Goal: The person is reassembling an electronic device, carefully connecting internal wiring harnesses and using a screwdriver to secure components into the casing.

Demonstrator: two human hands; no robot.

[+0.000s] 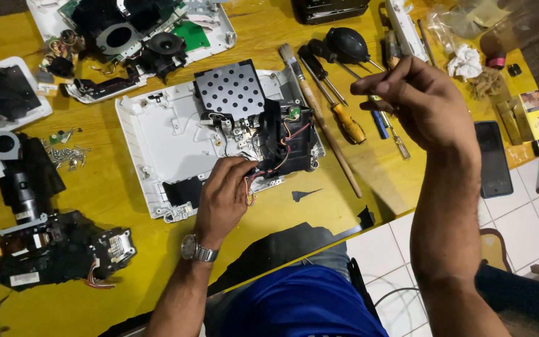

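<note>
A white plastic device shell [163,140] lies open on the yellow table [120,200]. Inside it sit a perforated metal plate [230,90] and a black module [288,140] with red and black wires. My left hand [223,196], with a metal wristwatch, rests on the shell's near edge and pinches the loose wires [249,186] beside the module. My right hand [422,103] is raised above the tools at the right, its fingers closed around a thin screwdriver shaft [378,72].
Several screwdrivers [338,103], a paintbrush [319,118] and a black air blower [347,45] lie right of the shell. A dark phone [493,159] lies at the table's right edge. Black optical parts [45,243], loose screws [70,156] and another opened housing [138,34] fill the left and back.
</note>
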